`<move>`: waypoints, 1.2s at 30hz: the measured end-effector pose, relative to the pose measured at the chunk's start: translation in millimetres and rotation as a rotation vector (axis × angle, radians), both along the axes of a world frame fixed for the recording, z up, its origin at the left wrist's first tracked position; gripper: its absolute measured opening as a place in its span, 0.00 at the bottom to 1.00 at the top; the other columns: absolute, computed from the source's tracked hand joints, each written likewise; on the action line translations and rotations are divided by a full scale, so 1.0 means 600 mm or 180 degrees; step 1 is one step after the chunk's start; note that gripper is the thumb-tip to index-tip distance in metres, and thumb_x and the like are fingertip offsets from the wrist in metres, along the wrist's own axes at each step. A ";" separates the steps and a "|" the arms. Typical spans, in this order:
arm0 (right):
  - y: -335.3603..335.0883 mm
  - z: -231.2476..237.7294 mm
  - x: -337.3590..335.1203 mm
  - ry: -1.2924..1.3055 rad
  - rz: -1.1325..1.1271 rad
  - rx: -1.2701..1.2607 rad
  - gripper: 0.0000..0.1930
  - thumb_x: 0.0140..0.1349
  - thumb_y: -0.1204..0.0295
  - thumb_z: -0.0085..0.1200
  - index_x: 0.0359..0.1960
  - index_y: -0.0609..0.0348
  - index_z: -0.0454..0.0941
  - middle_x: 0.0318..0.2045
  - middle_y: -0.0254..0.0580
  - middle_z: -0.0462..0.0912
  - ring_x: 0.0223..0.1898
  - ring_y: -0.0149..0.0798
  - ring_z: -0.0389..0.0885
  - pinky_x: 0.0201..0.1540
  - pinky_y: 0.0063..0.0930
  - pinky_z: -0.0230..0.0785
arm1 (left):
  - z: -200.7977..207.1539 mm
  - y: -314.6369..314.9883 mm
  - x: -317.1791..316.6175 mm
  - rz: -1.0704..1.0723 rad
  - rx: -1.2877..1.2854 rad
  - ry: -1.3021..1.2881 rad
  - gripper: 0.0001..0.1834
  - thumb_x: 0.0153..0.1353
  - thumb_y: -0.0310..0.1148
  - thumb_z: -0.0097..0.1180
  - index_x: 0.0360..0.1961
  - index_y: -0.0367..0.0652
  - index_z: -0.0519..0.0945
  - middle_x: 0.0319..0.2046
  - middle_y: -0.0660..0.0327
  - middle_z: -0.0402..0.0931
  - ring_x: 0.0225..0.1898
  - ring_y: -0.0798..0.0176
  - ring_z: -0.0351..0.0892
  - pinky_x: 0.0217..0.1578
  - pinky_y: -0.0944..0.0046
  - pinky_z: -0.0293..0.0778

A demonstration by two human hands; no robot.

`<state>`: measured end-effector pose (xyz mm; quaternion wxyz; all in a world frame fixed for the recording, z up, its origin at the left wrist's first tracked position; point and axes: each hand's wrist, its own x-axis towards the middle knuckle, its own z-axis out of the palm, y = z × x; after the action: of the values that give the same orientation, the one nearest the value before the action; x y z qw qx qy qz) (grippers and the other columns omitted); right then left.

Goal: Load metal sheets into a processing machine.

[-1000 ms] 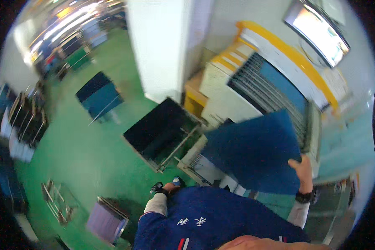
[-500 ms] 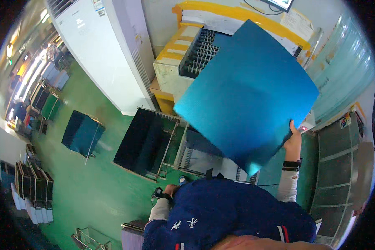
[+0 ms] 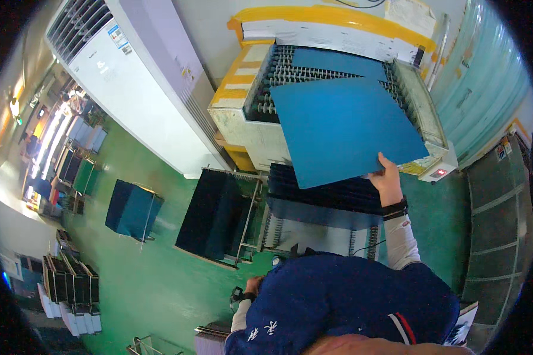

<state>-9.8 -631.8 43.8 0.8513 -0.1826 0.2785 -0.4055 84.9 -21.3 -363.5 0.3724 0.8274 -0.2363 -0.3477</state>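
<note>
My right hand (image 3: 387,182) grips the near right edge of a large blue panel (image 3: 343,130), its thumb on the top face. The panel lies tilted over the near part of a roller conveyor machine (image 3: 231,121). Behind it, a second blue panel (image 3: 337,61) rests on the rollers. Below the held panel, a rack (image 3: 272,234) holds several dark blue panels (image 3: 326,204) on edge. My left hand (image 3: 254,284) hangs low beside my body, apart from the panel; its fingers are too hidden to read.
Left of the panel rack stands another rack with dark panels (image 3: 210,216). A tall white air conditioner (image 3: 136,89) rises beside the machine. Farther left, a small cart of blue panels (image 3: 133,210) stands on the green floor. Grey framed panels (image 3: 497,219) are at the right.
My right hand has brought the blue panel down and left, flatter over the rollers. The second panel and the racked panels show more now. My left hand stays low by my side.
</note>
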 end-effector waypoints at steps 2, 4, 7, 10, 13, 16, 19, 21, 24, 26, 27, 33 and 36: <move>0.010 -0.021 0.017 0.0203 0.0235 0.0221 0.08 0.63 0.73 0.52 0.44 0.55 0.73 0.43 0.40 0.78 0.47 0.38 0.76 0.54 0.35 0.69 | -0.001 0.019 -0.015 0.0554 0.0329 0.0533 0.26 0.56 0.55 0.56 0.42 0.41 0.81 0.37 0.53 0.82 0.39 0.56 0.81 0.41 0.59 0.73; -0.004 -0.088 0.019 0.0398 0.0294 -0.1440 0.06 0.61 0.74 0.55 0.39 0.57 0.74 0.39 0.42 0.78 0.42 0.43 0.77 0.47 0.42 0.73 | 0.007 0.015 -0.002 0.1036 0.0604 0.1034 0.26 0.56 0.54 0.57 0.42 0.40 0.82 0.36 0.55 0.83 0.38 0.58 0.81 0.40 0.60 0.73; 0.048 -0.028 0.031 0.0313 0.0810 0.0606 0.13 0.62 0.70 0.55 0.47 0.56 0.69 0.45 0.45 0.75 0.43 0.47 0.74 0.50 0.46 0.71 | 0.025 0.008 -0.036 0.0377 0.0495 0.0397 0.26 0.57 0.52 0.58 0.41 0.38 0.82 0.36 0.56 0.83 0.37 0.59 0.81 0.39 0.60 0.74; 0.044 -0.066 0.030 0.0300 0.1134 0.0639 0.13 0.63 0.69 0.55 0.46 0.57 0.69 0.44 0.46 0.75 0.43 0.48 0.74 0.50 0.46 0.71 | 0.025 0.001 -0.046 0.0466 0.0634 0.0335 0.23 0.57 0.49 0.59 0.40 0.37 0.83 0.34 0.55 0.83 0.35 0.60 0.82 0.37 0.61 0.74; 0.041 -0.045 0.055 0.0192 0.0983 0.0547 0.12 0.63 0.69 0.54 0.46 0.57 0.69 0.44 0.47 0.75 0.44 0.48 0.74 0.51 0.47 0.70 | 0.080 -0.012 -0.023 0.0736 0.1072 0.0586 0.21 0.57 0.46 0.61 0.38 0.37 0.84 0.32 0.56 0.83 0.33 0.62 0.81 0.35 0.63 0.74; 0.027 -0.039 0.079 0.0152 0.0818 0.0537 0.12 0.63 0.68 0.55 0.45 0.58 0.69 0.44 0.48 0.74 0.43 0.48 0.74 0.52 0.47 0.71 | 0.096 -0.003 -0.024 0.0393 0.0331 0.0059 0.20 0.57 0.46 0.60 0.37 0.36 0.84 0.30 0.57 0.83 0.30 0.65 0.80 0.33 0.65 0.73; 0.003 -0.050 0.103 0.0112 0.0666 0.0553 0.12 0.63 0.69 0.55 0.44 0.58 0.68 0.43 0.48 0.74 0.43 0.48 0.74 0.54 0.46 0.71 | 0.097 -0.004 -0.027 0.0559 0.0527 0.0659 0.22 0.57 0.49 0.59 0.38 0.37 0.84 0.30 0.57 0.83 0.30 0.66 0.80 0.34 0.64 0.73; -0.008 -0.049 0.115 0.0006 0.0688 0.0553 0.11 0.63 0.70 0.55 0.43 0.58 0.68 0.43 0.47 0.73 0.43 0.48 0.73 0.54 0.46 0.71 | 0.091 -0.002 -0.029 0.0580 0.1217 0.0470 0.25 0.57 0.51 0.58 0.39 0.37 0.83 0.31 0.55 0.83 0.31 0.66 0.80 0.35 0.62 0.74; -0.043 -0.084 0.122 -0.0053 0.0629 0.0591 0.11 0.62 0.71 0.55 0.41 0.59 0.67 0.42 0.46 0.72 0.44 0.48 0.72 0.55 0.46 0.71 | 0.116 -0.017 -0.035 0.0945 0.1105 0.0691 0.26 0.57 0.52 0.57 0.40 0.36 0.83 0.32 0.53 0.83 0.32 0.63 0.80 0.36 0.62 0.74; -0.049 -0.089 0.132 -0.0055 0.0646 0.0662 0.11 0.62 0.71 0.55 0.41 0.59 0.67 0.42 0.46 0.71 0.45 0.48 0.72 0.55 0.46 0.71 | 0.096 0.004 -0.049 0.0758 0.0963 0.0386 0.26 0.57 0.52 0.56 0.40 0.36 0.82 0.32 0.52 0.83 0.33 0.61 0.81 0.37 0.61 0.74; -0.044 -0.081 0.137 -0.0095 0.0667 0.0592 0.11 0.63 0.71 0.55 0.40 0.60 0.67 0.42 0.46 0.71 0.45 0.47 0.72 0.56 0.45 0.71 | 0.081 0.016 -0.055 0.0544 0.0808 0.0080 0.26 0.57 0.52 0.56 0.40 0.36 0.82 0.33 0.52 0.83 0.34 0.59 0.81 0.38 0.61 0.74; -0.050 -0.066 0.135 0.0047 0.0644 0.0396 0.11 0.63 0.71 0.54 0.41 0.61 0.66 0.42 0.46 0.71 0.45 0.46 0.71 0.57 0.45 0.71 | 0.080 0.007 -0.044 0.0189 0.0942 -0.0040 0.26 0.57 0.52 0.55 0.41 0.36 0.82 0.36 0.50 0.82 0.40 0.55 0.82 0.42 0.60 0.74; -0.032 -0.055 0.145 0.0032 0.0711 0.0381 0.11 0.64 0.71 0.54 0.43 0.61 0.67 0.43 0.47 0.71 0.45 0.45 0.71 0.57 0.44 0.71 | 0.087 0.007 -0.057 0.0396 0.0914 0.0100 0.25 0.58 0.51 0.55 0.41 0.37 0.82 0.38 0.49 0.82 0.41 0.52 0.81 0.42 0.59 0.74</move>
<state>77.2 -651.2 11.1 0.8991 -0.1634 0.2844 -0.2899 50.8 -17.1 -311.6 0.2747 0.8797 -0.1264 -0.3671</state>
